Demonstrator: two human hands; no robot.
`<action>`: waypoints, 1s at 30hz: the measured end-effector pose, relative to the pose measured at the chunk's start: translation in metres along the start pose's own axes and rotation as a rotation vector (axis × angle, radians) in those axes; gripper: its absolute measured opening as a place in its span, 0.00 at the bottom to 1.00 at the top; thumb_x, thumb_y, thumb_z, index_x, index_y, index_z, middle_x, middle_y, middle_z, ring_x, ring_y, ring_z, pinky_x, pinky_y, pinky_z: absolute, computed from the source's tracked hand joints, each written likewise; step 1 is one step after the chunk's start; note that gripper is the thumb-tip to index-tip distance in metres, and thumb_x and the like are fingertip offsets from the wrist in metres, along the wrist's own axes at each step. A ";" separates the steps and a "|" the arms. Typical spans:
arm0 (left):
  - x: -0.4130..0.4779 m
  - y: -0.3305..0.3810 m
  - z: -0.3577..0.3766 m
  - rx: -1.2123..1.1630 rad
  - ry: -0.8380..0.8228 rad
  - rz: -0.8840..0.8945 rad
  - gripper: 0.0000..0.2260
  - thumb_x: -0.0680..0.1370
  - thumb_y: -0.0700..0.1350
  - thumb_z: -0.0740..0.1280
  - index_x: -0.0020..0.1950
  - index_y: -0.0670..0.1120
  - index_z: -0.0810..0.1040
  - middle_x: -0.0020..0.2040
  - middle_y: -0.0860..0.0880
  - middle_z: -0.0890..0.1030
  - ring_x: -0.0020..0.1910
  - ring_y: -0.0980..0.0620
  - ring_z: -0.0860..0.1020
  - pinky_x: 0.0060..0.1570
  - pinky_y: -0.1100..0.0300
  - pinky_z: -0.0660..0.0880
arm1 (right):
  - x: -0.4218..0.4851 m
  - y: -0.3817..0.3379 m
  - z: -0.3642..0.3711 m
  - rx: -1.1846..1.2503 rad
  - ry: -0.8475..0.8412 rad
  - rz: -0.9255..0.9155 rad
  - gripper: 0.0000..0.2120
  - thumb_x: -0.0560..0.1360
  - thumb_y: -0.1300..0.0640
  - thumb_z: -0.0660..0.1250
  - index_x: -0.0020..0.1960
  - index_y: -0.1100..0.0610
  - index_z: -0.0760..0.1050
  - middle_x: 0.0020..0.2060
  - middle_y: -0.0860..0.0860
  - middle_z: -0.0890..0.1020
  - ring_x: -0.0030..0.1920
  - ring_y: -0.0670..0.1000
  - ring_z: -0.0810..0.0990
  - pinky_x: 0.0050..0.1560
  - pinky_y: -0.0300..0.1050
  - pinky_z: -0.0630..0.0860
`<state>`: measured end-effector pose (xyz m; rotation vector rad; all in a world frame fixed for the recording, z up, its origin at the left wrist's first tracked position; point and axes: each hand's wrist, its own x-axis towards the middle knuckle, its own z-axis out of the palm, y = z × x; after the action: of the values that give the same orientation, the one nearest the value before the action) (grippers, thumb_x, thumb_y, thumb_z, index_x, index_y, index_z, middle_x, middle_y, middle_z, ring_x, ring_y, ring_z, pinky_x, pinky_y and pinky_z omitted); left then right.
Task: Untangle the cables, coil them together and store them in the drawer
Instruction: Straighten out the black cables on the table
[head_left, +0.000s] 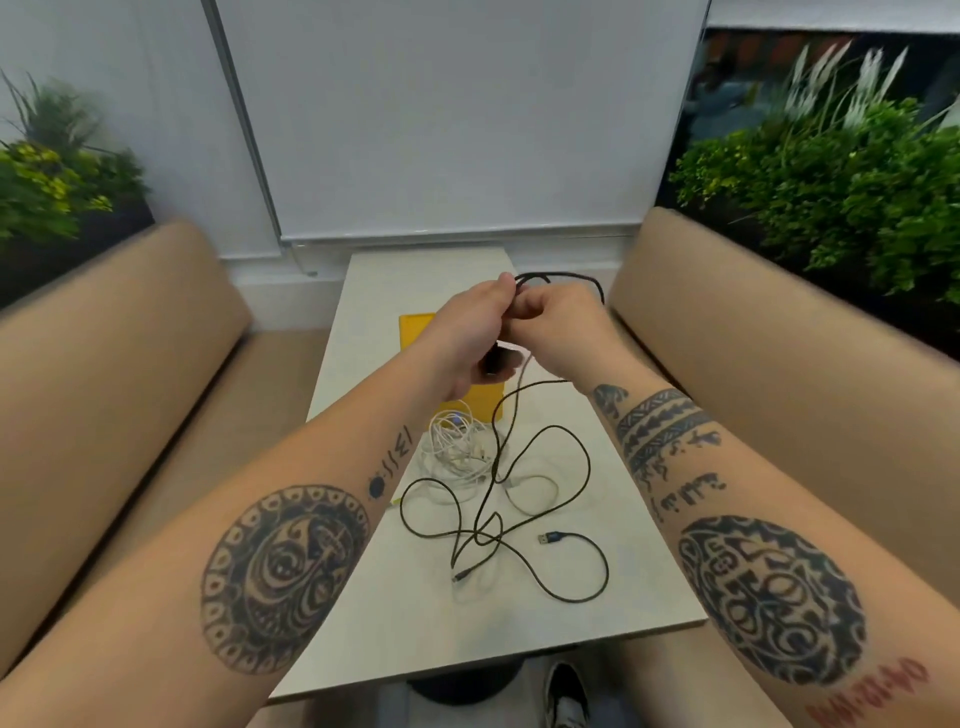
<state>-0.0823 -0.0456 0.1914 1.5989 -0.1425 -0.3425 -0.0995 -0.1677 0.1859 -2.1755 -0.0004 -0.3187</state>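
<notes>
Above the table (374, 613), a black cable (563, 274) is gripped by left hand (467, 332) and right hand (556, 327). White cables (457, 447) are heaped on it.

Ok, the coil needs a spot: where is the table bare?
Bare: the near edge of the table, this side of the black cable, and the far end behind the yellow box. Crowded: the middle, among the white cables.

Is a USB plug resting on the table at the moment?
Yes, the USB plug lies on the table, at the end of a loose black cable loop.
</notes>
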 end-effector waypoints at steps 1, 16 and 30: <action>0.000 0.000 -0.001 0.054 0.001 0.023 0.15 0.85 0.57 0.55 0.49 0.49 0.75 0.34 0.50 0.71 0.23 0.53 0.67 0.29 0.62 0.65 | -0.001 -0.001 -0.003 -0.081 0.016 -0.026 0.08 0.70 0.52 0.76 0.40 0.57 0.83 0.34 0.51 0.81 0.32 0.48 0.72 0.36 0.44 0.71; -0.004 0.047 -0.041 0.487 -0.104 0.413 0.16 0.81 0.52 0.62 0.36 0.48 0.76 0.25 0.56 0.67 0.27 0.52 0.62 0.31 0.57 0.59 | 0.011 0.021 -0.016 -0.158 0.093 -0.224 0.20 0.77 0.44 0.69 0.66 0.47 0.70 0.51 0.39 0.80 0.57 0.48 0.75 0.60 0.47 0.68; 0.019 0.030 -0.160 -0.003 0.752 0.322 0.16 0.82 0.55 0.57 0.36 0.52 0.70 0.31 0.52 0.67 0.28 0.53 0.65 0.27 0.60 0.61 | 0.001 0.069 -0.030 -0.271 0.055 -0.230 0.14 0.84 0.49 0.58 0.43 0.53 0.73 0.32 0.41 0.73 0.35 0.39 0.71 0.35 0.37 0.64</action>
<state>-0.0119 0.0995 0.2220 1.5727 0.1788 0.5111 -0.0970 -0.2323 0.1471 -2.4387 -0.1876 -0.5362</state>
